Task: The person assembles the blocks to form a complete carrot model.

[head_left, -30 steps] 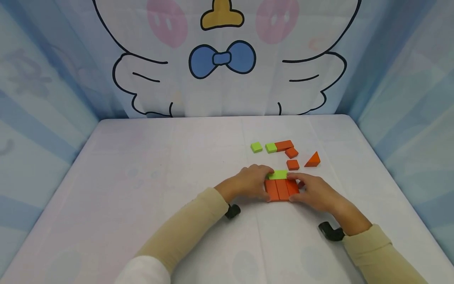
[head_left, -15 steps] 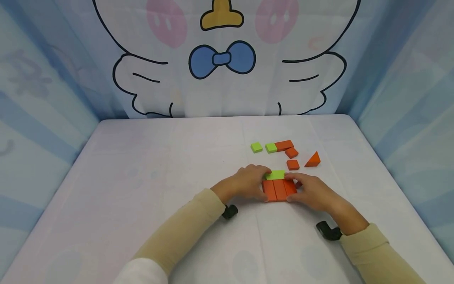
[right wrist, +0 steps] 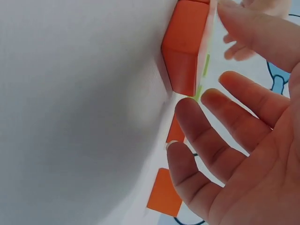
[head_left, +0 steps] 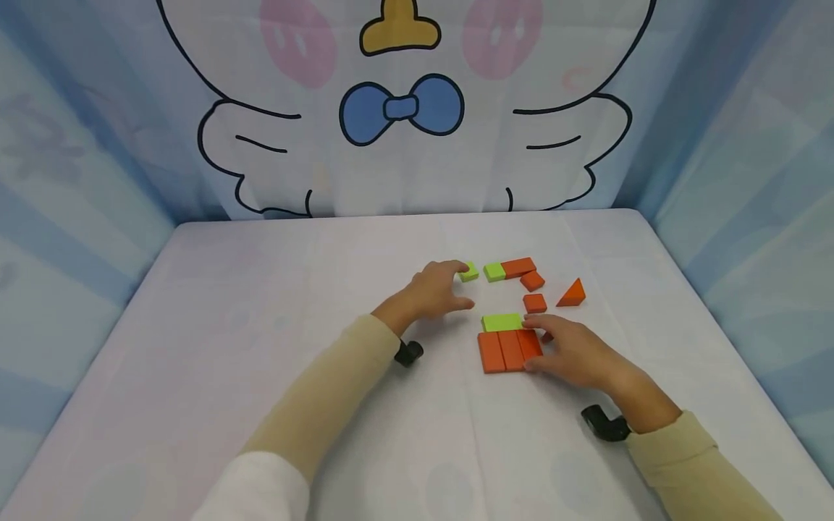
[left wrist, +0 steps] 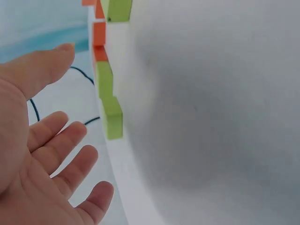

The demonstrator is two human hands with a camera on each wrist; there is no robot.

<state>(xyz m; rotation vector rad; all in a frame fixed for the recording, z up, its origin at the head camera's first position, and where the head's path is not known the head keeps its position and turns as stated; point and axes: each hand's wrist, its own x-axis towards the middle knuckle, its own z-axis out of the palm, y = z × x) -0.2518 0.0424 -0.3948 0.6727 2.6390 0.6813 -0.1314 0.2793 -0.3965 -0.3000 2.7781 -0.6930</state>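
Three red rectangular blocks [head_left: 502, 352] lie side by side, with a long green block [head_left: 501, 323] along their far edge. My right hand [head_left: 573, 351] stays at the right end of this group, thumb near the front corner and fingers by the green block; contact is hard to tell. In the right wrist view its fingers are loosely bent beside a red block [right wrist: 183, 51]. My left hand [head_left: 431, 291] is spread over the table, fingertips at a small green block [head_left: 470, 272]. The left wrist view shows that hand holding nothing, thumb and fingers apart.
Beyond the group lie another small green block [head_left: 494, 272], a longer red block [head_left: 518, 267] touching it, two small red blocks, one nearer [head_left: 535, 303], and an orange triangular block [head_left: 573, 294]. A printed curtain [head_left: 404, 174] hangs behind the white table [head_left: 293, 289].
The block group shifted slightly left between both hands. My left hand then left it and moved away from me to the small green block; my right hand stayed beside the group.
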